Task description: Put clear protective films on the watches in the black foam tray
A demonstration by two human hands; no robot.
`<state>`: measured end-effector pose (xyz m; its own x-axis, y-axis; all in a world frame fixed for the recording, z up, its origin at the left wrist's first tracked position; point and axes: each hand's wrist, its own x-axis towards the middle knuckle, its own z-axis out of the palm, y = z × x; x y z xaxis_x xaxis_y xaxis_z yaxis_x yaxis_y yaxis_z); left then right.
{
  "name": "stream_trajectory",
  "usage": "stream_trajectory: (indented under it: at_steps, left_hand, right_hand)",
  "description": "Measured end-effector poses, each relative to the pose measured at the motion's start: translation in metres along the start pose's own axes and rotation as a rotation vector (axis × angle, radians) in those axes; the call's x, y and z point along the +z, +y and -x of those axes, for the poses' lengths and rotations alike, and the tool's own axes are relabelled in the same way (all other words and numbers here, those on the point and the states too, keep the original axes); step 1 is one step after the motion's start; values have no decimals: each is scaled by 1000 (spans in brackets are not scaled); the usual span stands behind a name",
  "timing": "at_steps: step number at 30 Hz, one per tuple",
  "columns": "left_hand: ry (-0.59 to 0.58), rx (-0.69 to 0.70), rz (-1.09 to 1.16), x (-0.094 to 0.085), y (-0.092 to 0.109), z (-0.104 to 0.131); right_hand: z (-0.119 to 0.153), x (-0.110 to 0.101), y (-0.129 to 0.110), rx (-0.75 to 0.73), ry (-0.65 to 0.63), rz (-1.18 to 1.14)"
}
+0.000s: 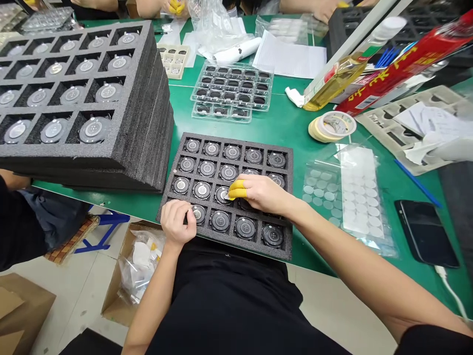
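A black foam tray [231,210] lies at the table's near edge, with a round dark watch back in each cell that shows. My right hand [260,193], with yellow finger cots on some fingers, is over the middle of the tray. Its fingertips pinch a small white piece [226,196], like a bit of wipe, against a watch back [222,195] in the third row. At the tray's near left corner rests my left hand [178,220], its fingers curled closed. Whatever is inside those fingers, if anything, is hidden, and the hand covers the corner cell.
Stacked foam trays [142,123] of watch parts rise at left. Behind are clear blister trays [234,86]. Rightward are tape rolls [332,126], a bottle [332,84], a red can [406,64], round sticker sheets [358,192] and a phone [426,231]. Other people's hands [176,7] show across the table.
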<state>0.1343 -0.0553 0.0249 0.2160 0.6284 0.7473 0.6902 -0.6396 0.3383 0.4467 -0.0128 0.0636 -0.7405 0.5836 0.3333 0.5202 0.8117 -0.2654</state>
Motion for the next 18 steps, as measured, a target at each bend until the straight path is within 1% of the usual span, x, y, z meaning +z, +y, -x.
stream_trajectory:
  at_steps: [3,5,9,14,18]
  left_hand:
    - [1,12,3,-1,0,-1]
    - [-6,16,2,-1,0,-2]
    - [-12,11,-8,-2,0,-3]
    - [-15,18,-7,-1,0,-3]
    - [-19,11,-20,0,-2,-2]
  right_hand:
    - [1,-2,-1,3,-67,2]
    - [2,-3,-2,-7,-84,-1]
    - [4,0,-3,-1,-27,28]
    - [8,1,-4,-1,-59,6]
    - [7,2,-6,2,4,26]
